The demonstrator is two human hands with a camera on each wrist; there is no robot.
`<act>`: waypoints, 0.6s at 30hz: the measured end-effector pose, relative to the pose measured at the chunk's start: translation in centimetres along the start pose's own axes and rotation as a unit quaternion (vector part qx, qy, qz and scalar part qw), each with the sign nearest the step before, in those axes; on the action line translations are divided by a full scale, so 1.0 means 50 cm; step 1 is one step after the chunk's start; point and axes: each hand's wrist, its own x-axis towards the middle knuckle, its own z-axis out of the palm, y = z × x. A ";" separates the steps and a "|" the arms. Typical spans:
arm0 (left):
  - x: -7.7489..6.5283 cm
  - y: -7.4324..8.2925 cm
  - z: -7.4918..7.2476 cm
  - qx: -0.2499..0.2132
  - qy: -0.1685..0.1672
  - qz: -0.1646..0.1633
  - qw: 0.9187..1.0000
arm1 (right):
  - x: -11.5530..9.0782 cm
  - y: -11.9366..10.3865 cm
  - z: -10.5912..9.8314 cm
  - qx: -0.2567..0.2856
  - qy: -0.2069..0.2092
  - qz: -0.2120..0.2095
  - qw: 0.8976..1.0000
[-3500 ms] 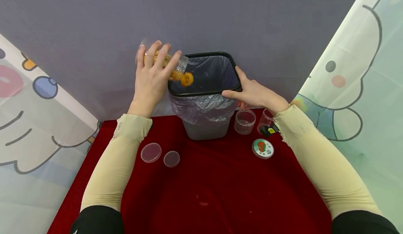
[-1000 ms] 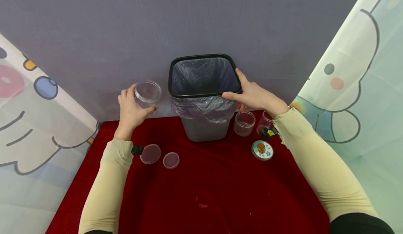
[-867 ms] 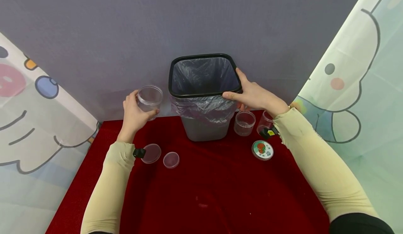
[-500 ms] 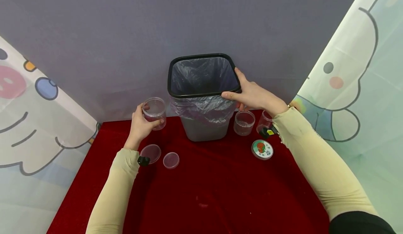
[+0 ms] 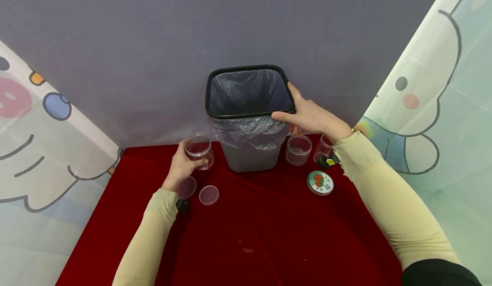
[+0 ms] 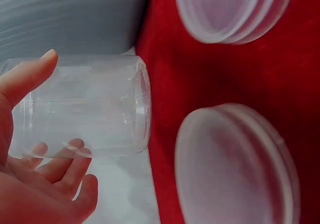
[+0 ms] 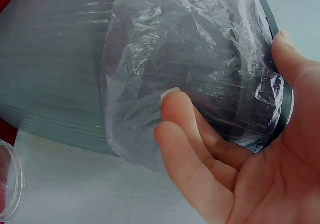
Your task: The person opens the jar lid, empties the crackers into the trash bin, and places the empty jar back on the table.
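Note:
With thumb and fingers around its sides, my left hand (image 5: 183,166) holds a clear plastic jar (image 5: 200,153) upright at the table's back left. The jar (image 6: 95,106) is see-through, with nothing inside; whether its base touches the cloth I cannot tell. My right hand (image 5: 307,114) grips the black rim of a grey trash can (image 5: 251,160), thumb at the front corner and other fingers down the side, as the right wrist view confirms. A thin clear bag (image 7: 175,53) lines the can and folds over its outside.
Two clear lids, a larger one (image 5: 186,187) and a smaller one (image 5: 209,195), lie before the left hand. Right of the can stand two clear jars (image 5: 298,151) (image 5: 324,148), one partly behind the right wrist. A printed lid (image 5: 320,183) lies before them on the red cloth (image 5: 261,230).
Earlier, my left hand tipped the jar and orange pieces fell toward the can. Since then the emptied jar has turned upright and come down to the table's back left. The right hand stays put.

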 end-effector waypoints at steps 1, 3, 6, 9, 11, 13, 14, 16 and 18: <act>-0.002 -0.004 0.004 -0.002 -0.003 -0.002 1.000 | -0.001 0.000 0.000 0.000 -0.001 -0.002 1.000; -0.006 -0.011 0.012 -0.006 -0.008 -0.006 1.000 | -0.002 0.000 0.001 0.001 -0.002 -0.001 1.000; -0.012 -0.018 0.021 -0.013 -0.014 -0.018 1.000 | -0.002 0.001 0.002 0.000 -0.002 -0.003 1.000; -0.018 -0.021 0.025 -0.022 -0.013 -0.029 0.999 | -0.001 0.001 0.003 0.002 -0.001 -0.002 1.000; -0.020 -0.022 0.025 -0.027 -0.011 -0.035 0.999 | -0.001 0.001 0.003 0.001 0.000 -0.004 1.000; -0.021 -0.024 0.025 -0.029 -0.010 -0.034 0.999 | 0.001 0.001 0.004 0.004 0.001 -0.003 1.000; -0.021 -0.025 0.025 -0.029 -0.009 -0.035 0.999 | 0.001 0.002 0.004 0.004 0.003 -0.002 1.000; -0.022 -0.027 0.025 -0.029 -0.008 -0.037 0.999 | 0.003 0.003 0.006 0.005 0.005 -0.003 1.000; -0.024 -0.029 0.026 -0.032 -0.008 -0.037 0.999 | 0.004 0.002 0.009 0.006 0.011 -0.003 1.000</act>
